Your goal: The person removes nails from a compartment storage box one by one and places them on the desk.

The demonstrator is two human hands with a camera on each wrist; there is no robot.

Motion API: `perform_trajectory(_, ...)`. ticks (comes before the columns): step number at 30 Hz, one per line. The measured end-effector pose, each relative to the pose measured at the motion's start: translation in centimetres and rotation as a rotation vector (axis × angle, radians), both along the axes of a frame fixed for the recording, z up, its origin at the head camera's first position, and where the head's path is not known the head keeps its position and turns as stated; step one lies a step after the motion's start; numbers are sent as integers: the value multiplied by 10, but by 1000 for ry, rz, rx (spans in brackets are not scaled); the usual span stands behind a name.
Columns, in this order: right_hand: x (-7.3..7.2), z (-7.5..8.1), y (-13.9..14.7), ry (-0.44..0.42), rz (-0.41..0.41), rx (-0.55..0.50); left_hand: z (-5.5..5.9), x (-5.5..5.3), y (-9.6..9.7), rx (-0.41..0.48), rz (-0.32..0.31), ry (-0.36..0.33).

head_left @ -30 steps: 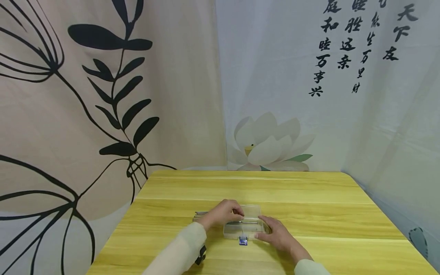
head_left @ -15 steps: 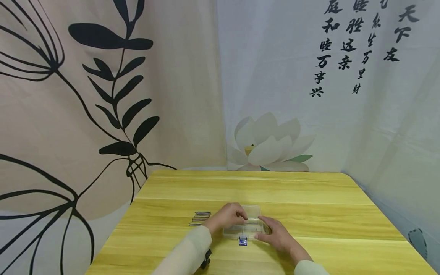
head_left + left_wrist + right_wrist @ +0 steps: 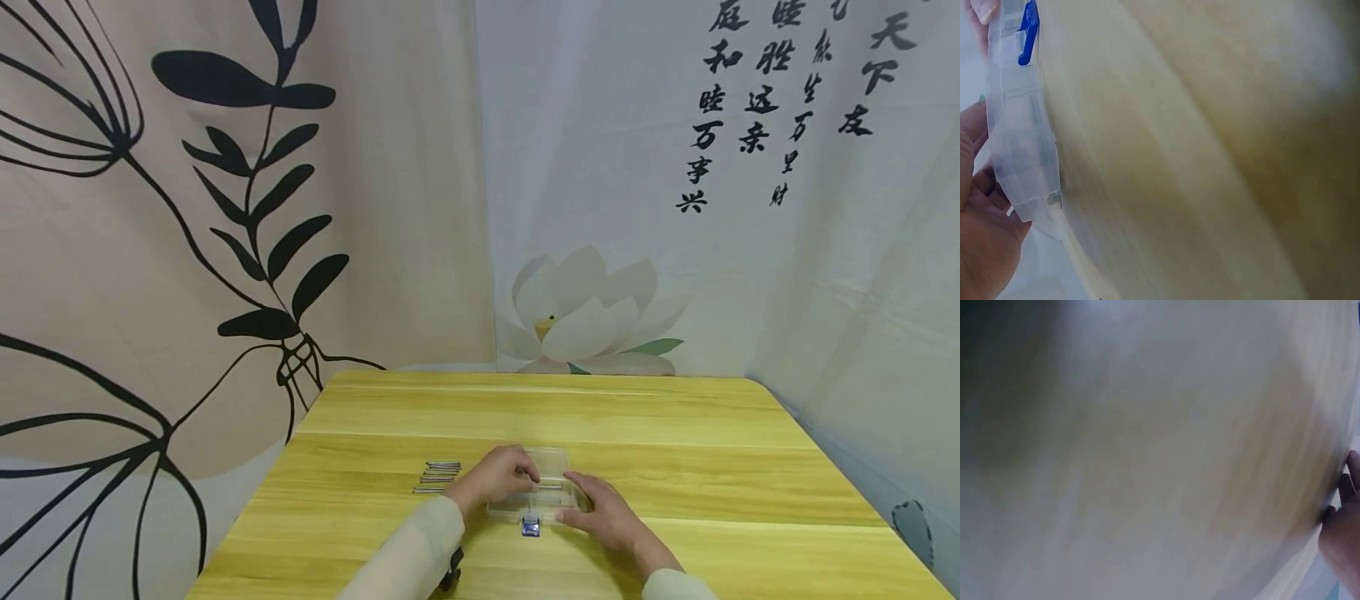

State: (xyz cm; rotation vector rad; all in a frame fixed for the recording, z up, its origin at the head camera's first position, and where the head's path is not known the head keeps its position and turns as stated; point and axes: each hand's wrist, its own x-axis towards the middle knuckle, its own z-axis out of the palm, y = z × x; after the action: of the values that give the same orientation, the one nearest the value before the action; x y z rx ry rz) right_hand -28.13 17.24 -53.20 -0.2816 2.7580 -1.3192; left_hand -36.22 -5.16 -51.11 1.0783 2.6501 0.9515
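Box: the clear box (image 3: pixel 510 505) is sitting on the desk (image 3: pixel 675 433), roughly midway between its left and right edges and well apart from its far edge, with a hand at each end.
Left hand: the left hand (image 3: pixel 501 477) is reaching over the box's left end, its fingers bending in toward the back compartment; whether the fingertips are pinching anything I cannot tell.
Right hand: the right hand (image 3: pixel 606 512) is holding the box's right end, thumb lying at the near corner and fingers at the far side, the grip spreading about as wide as that end.
Lid: the lid (image 3: pixel 550 459) is standing open, lying back on the side toward the desk's far edge.
Inside the box: dividers are parting the near side into compartments; a thin metal rod (image 3: pixel 552 487) is lying in the back part, running parallel to the desk's far edge, its left end meeting the left hand's fingertips in the head view.
Latch: the blue latch (image 3: pixel 531 527) is hanging from the middle of the box's near wall.
Loose rods: several more metal rods (image 3: pixel 437 479) are lying side by side on the desk, left of the left hand and nearer the desk's left edge than the box is.
Sleeves: pale sleeves (image 3: pixel 411 554) are covering both forearms.
Behind the desk: printed cloth (image 3: pixel 405 167) is hanging, showing dark leaves and a lotus.
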Motion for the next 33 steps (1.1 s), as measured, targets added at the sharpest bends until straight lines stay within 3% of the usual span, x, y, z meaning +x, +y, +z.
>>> perform_trajectory(12,0,0,0,-11,4,10,-2,-1,1,-39,19,-11)
perform_trajectory(33,-2,1,0,-30,-5,15,0,-4,2,-170,-49,63)
